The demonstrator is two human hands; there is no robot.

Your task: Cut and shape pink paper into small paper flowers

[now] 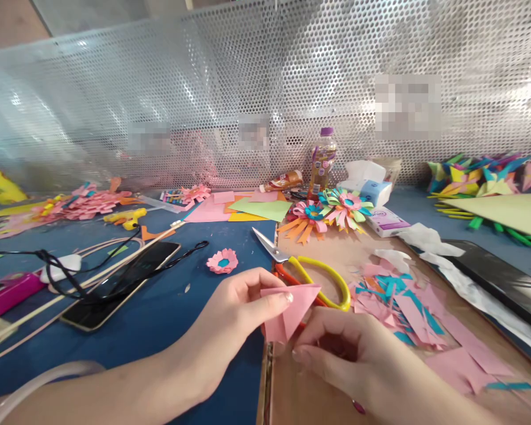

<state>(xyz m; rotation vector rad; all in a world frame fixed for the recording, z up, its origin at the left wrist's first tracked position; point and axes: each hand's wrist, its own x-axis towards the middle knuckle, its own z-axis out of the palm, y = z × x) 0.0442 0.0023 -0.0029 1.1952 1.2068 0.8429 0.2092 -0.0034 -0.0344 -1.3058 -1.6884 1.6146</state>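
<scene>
My left hand (243, 307) pinches a folded piece of pink paper (298, 307), its thumb flat on the front and the fingers behind. The paper has a pointed corner to the right and a crease down its lower part. My right hand (349, 348) is just right of the paper's lower edge, thumb and forefinger drawn together; whether something is between them is hidden. Behind the paper lie scissors (323, 277) with yellow and red handles, blades pointing up and left. A small pink paper flower (222, 261) with a blue centre lies on the blue table beyond my left hand.
Pink and blue paper scraps (407, 307) cover the cardboard (287, 389) at right. Finished paper flowers (331, 212), a bottle (322, 162) and tissues (374, 186) stand behind. At left lie a phone (124, 283), black cables and a yellow glue gun (126, 218).
</scene>
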